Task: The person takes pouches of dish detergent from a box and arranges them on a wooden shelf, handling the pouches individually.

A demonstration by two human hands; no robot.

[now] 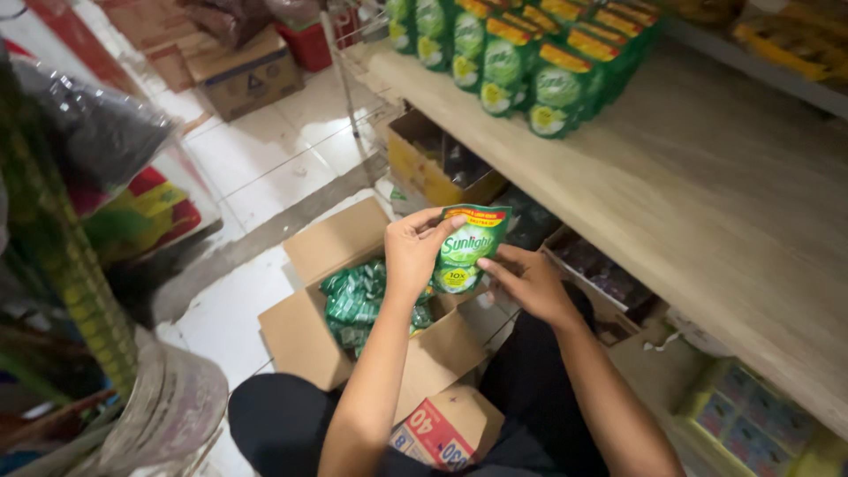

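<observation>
Together, left hand point(413, 250) and right hand point(528, 281) pinch a green pouch point(468, 249) beneath the shelf edge point(565, 190).

the open carton point(353, 340) stands on the floor, left of the wooden shelf point(707, 194). pouches point(358, 300) lie inside the carton. one pouch point(466, 249) is above the carton, between the left hand point(413, 252) and the right hand point(530, 283). a row of pouches point(530, 62) stands on the shelf, far behind the carton.
</observation>
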